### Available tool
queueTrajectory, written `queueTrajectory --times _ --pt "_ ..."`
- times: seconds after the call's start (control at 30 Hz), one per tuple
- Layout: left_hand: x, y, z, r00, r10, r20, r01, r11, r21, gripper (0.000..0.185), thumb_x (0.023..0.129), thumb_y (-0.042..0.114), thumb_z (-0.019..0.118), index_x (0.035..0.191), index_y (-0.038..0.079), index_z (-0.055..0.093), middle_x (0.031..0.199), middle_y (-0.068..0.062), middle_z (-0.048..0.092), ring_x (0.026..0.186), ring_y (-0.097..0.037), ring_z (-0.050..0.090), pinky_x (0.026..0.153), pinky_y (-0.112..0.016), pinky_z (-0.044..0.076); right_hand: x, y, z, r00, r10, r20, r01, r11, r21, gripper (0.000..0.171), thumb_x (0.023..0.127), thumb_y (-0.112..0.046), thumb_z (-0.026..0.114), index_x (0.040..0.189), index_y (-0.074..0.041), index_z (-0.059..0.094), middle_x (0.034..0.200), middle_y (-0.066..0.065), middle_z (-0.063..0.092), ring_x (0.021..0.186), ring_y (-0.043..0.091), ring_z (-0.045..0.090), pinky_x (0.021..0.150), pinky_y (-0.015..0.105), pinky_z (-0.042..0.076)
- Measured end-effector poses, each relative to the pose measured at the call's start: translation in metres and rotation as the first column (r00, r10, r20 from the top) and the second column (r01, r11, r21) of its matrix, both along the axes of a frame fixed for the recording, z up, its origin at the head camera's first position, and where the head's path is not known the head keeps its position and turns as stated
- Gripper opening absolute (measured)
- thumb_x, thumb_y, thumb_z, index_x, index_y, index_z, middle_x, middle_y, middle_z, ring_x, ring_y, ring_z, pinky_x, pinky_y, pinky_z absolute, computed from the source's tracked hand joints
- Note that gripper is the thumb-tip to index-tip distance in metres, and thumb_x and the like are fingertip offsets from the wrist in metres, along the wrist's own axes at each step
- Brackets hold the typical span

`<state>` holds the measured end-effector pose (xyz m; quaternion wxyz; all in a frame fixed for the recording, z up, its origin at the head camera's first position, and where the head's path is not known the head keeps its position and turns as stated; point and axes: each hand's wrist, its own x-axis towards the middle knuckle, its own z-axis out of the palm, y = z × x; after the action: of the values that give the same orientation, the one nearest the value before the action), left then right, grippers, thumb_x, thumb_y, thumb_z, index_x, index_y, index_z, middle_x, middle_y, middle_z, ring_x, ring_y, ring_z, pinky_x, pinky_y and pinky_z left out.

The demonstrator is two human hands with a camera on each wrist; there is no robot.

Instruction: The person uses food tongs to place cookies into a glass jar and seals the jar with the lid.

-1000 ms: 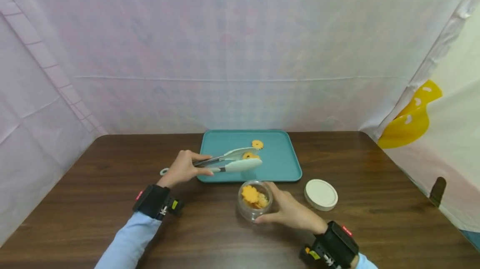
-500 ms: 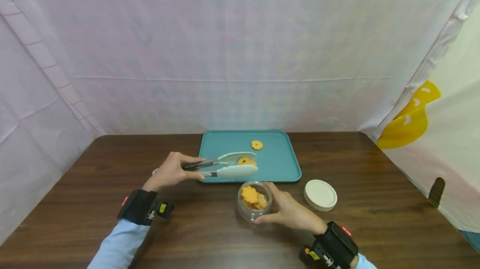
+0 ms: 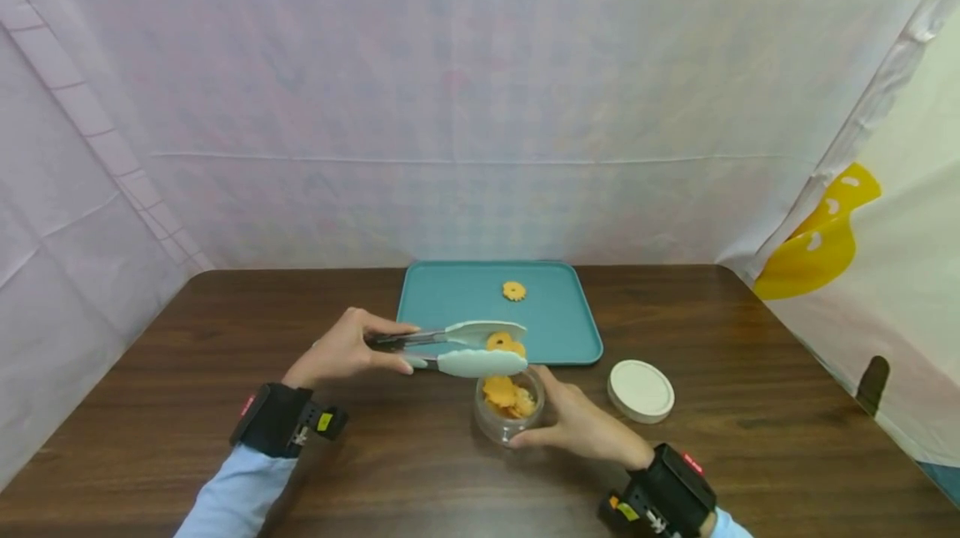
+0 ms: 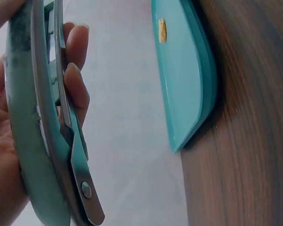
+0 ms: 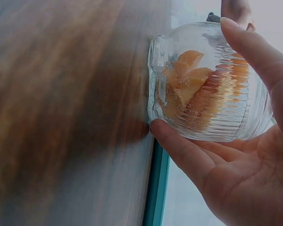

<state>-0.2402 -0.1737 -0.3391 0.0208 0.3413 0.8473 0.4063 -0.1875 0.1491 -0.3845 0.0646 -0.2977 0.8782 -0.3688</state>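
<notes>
Head view: an orange cookie [image 3: 504, 343] is pinched in tongs [image 3: 457, 348] just above a glass jar [image 3: 508, 403].
The tongs are squeezed by the left hand [image 3: 347, 348]; the jar, near the tabletop's [image 3: 150, 371] front edge, is clasped by the right hand [image 3: 581, 421].

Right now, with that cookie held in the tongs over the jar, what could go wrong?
The cookie sits between smooth tongs tips, so it might slip out and land on the table beside the glass jar. The jar already looks fairly full, so another piece could catch on the rim. The right hand only cups the jar's side, so a knock from the tongs, gripped by the left hand, might tip it.
</notes>
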Motion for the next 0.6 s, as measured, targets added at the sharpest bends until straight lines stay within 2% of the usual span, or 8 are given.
queueTrajectory --times 0.17,0.37,0.6 --pt "0.001 0.004 -0.001 0.998 -0.057 0.001 0.057 0.998 -0.005 0.052 0.069 0.031 0.074 0.112 0.005 0.062 0.107 -0.014 0.063 0.051 -0.003 0.028 0.051 -0.021 0.033 0.0 0.001 -0.001 1.0 0.0 0.014 0.001 1.0 -0.003 0.089 0.071 -0.047 0.069 0.137 -0.008 0.024 0.127 0.015 0.048 0.114 0.026 0.048 0.09 0.045 0.04" --pt "0.003 0.007 -0.002 0.996 -0.085 -0.01 0.085 0.996 -0.025 0.051 0.068 0.032 0.074 0.111 0.006 0.063 0.106 -0.012 0.064 0.052 -0.003 0.028 0.051 -0.02 0.031 0.0 0.001 -0.001 0.999 -0.001 0.033 0.001 1.0 -0.004 0.089 0.071 -0.047 0.069 0.137 -0.008 0.023 0.121 0.013 0.053 0.108 0.022 0.052 0.086 0.042 0.042" --pt "0.003 0.014 -0.001 0.992 -0.123 -0.016 0.123 0.992 -0.024 0.051 0.068 0.032 0.075 0.111 0.006 0.064 0.106 -0.012 0.064 0.053 -0.003 0.026 0.051 -0.02 0.03 0.0 0.001 -0.001 1.0 0.002 -0.008 -0.003 1.0 -0.028 0.087 0.07 -0.046 0.07 0.136 -0.012 0.025 0.119 0.009 0.054 0.109 0.021 0.051 0.09 0.043 0.04"
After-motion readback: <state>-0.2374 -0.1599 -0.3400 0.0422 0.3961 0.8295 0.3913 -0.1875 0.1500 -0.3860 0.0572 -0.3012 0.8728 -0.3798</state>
